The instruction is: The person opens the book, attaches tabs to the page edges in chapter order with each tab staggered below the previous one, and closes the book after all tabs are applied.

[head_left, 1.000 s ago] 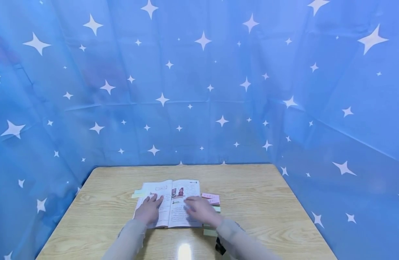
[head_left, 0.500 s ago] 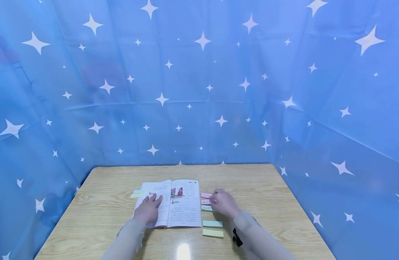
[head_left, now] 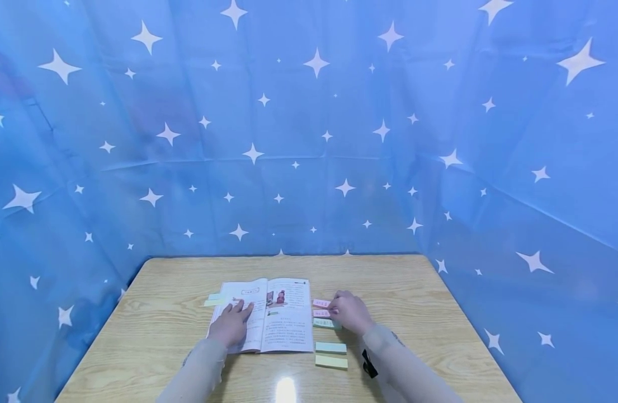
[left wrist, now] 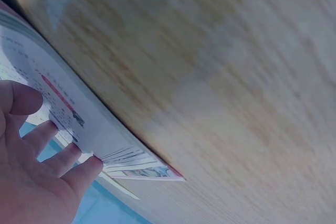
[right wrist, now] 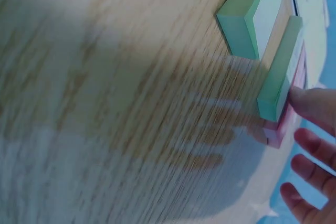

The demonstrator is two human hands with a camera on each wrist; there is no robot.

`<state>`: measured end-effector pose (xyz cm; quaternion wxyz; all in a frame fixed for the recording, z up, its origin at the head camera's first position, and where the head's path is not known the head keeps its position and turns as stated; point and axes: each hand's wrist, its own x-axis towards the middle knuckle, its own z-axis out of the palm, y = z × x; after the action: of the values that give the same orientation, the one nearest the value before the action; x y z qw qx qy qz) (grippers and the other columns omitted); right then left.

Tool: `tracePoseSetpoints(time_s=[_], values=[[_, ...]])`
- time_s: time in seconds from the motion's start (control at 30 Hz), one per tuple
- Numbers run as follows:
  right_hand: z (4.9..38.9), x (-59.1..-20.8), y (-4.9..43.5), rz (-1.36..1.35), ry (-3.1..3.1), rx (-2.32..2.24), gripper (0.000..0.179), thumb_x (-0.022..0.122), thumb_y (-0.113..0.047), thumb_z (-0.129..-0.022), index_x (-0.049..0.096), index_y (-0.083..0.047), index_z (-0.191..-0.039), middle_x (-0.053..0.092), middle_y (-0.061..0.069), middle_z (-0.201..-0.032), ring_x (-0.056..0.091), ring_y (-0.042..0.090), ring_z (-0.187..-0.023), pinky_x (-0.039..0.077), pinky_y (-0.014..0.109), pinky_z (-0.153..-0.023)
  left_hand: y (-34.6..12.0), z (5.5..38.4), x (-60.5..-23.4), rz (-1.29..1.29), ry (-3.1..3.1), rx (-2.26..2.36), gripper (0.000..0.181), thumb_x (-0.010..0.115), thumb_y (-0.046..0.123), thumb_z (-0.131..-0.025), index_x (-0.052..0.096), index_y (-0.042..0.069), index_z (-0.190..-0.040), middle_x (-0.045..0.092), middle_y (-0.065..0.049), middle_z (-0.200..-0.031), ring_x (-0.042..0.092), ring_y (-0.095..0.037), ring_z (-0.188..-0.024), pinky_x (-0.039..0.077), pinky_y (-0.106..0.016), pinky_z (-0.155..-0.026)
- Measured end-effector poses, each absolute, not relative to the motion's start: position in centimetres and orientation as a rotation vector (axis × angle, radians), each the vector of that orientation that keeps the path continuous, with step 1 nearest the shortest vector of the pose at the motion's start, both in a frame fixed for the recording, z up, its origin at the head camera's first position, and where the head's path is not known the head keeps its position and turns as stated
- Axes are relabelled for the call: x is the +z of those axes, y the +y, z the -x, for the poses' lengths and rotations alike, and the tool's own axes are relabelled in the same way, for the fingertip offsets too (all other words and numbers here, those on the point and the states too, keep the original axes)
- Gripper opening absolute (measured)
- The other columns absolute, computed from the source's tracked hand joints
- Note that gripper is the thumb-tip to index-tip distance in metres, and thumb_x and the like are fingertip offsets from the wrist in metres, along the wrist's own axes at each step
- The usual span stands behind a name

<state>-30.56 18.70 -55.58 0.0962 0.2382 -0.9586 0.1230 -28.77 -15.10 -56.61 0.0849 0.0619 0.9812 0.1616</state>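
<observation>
1. the relation that matters: the far pink stack and the near pink stack of paper notes lie directly left of the right hand; their long axes run side to side, roughly square to the spine of the open book; the right hand covers their right ends, so it is clearly the nearer one;
2. the left hand lies well apart from those stacks, across the right page; it is spread flat on the left page with fingers extended, gripping nothing;
3. the right hand has its thumb tip at the note stacks and its other visible fingers loosely bent; one finger is hidden, so i cannot tell whether it pinches a sheet;
4. both pink stacks sit just beside the book's right edge; the lettered green stack is next on the person's side, then, past a gap, the plain green stack and the yellow stack, all roughly parallel;
5. pale paper tabs jut from the book's left edge, beyond the left fingertips; everything rests on the wooden table
</observation>
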Motion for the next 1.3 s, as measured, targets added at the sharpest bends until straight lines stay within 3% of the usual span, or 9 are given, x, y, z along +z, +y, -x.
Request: tracePoseSetpoints(time_s=[0.33, 0.83, 1.03, 1.3], values=[[31.0, -55.4, 18.9, -0.708, -2.909, 0.374, 0.009, 0.079, -0.016, -0.078, 0.078, -0.015, -0.087, 0.059, -0.006, -0.082, 0.053, 0.011, -0.073, 0.047, 0.026, -0.061, -15.1, 28.7, -56.6, -0.183, 2.929, 0.479, 0.047, 0.039, 0.015, -0.099, 0.046, 0.017, -0.146, 0.035, -0.015, -0.153, 0.025, -0.047, -0.138, 0.027, -0.065, -0.106], [31.6, -55.2, 19.0, -0.731, -2.975, 0.444, 0.009, 0.079, -0.016, -0.080, 0.079, -0.012, -0.088, 0.052, -0.006, -0.078, 0.043, 0.009, -0.066, 0.040, 0.023, -0.055, -15.0, 28.8, -56.6, -0.193, 2.939, 0.468, 0.048, 0.040, 0.016, -0.099, 0.044, 0.017, -0.147, 0.034, -0.015, -0.153, 0.025, -0.047, -0.139, 0.027, -0.063, -0.108], [31.8, -55.2, 19.2, -0.693, -2.974, 0.557, 0.010, 0.079, -0.014, -0.079, 0.078, -0.009, -0.088, 0.052, -0.006, -0.081, 0.046, 0.009, -0.069, 0.044, 0.025, -0.058, -14.9, 28.9, -56.2, -0.192, 2.954, 0.448, 0.048, 0.041, 0.017, -0.099, 0.044, 0.017, -0.147, 0.035, -0.014, -0.153, 0.027, -0.046, -0.138, 0.027, -0.062, -0.108], [31.7, -55.9, 19.4, -0.585, -2.980, 0.633, 0.014, 0.080, -0.017, -0.077, 0.077, -0.011, -0.089, 0.051, -0.007, -0.088, 0.050, 0.007, -0.075, 0.049, 0.027, -0.066, -14.7, 28.7, -56.1, -0.202, 3.029, 0.343, 0.044, 0.045, 0.022, -0.099, 0.050, 0.017, -0.143, 0.043, -0.015, -0.148, 0.038, -0.043, -0.133, 0.036, -0.060, -0.104]])
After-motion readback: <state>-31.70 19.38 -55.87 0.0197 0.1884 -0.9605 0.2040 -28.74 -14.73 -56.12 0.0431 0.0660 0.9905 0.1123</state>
